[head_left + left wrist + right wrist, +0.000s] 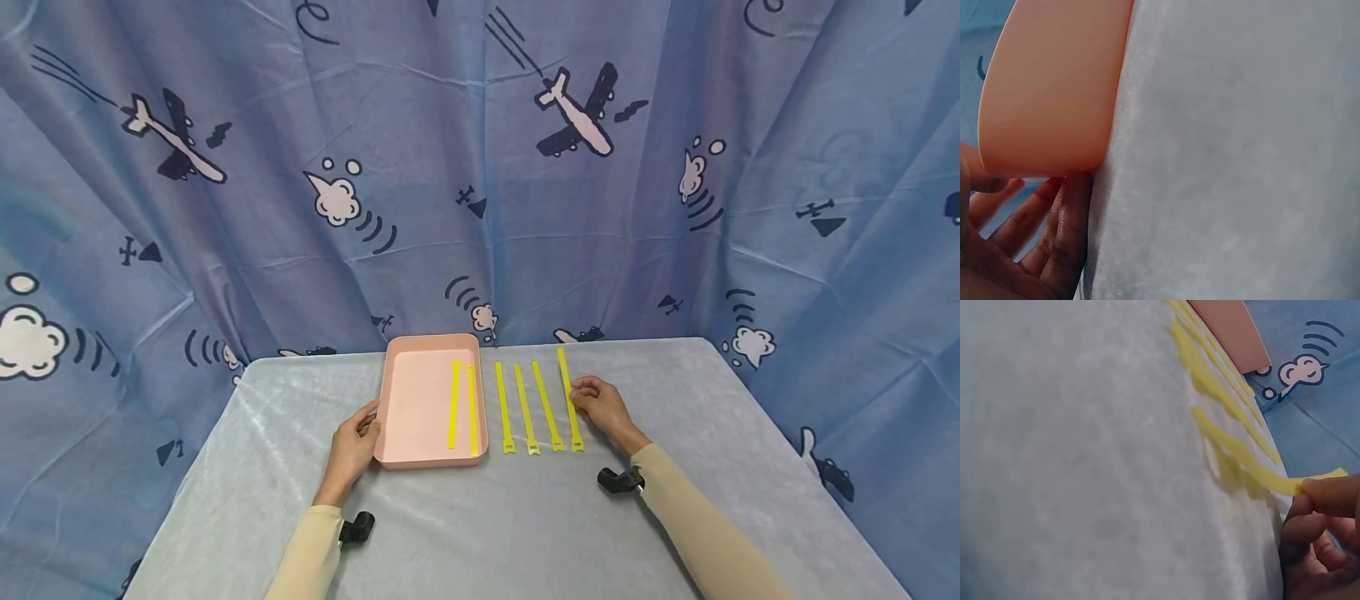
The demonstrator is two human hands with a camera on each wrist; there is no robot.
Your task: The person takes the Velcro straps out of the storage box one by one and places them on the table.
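Observation:
At the right end of a row of yellow cable straps, my right hand (603, 408) pinches one yellow cable strap (567, 396) between thumb and forefinger. In the right wrist view this strap (1235, 449) bows up off the cloth toward the fingertips. Three more straps (538, 396) lie side by side to its left, slotted ends toward me. My left hand (352, 450) rests against the left side of a shallow pink tray (393, 417), its fingers (1069, 231) spread and fairly straight at the tray's wall in the left wrist view. Two yellow straps (454, 408) lie inside the tray.
A pale grey cloth (487, 533) covers the table. Directly behind its far edge hangs a blue patterned curtain (420, 275). Each wrist carries a black camera band (621, 480), below a beige sleeve (697, 517).

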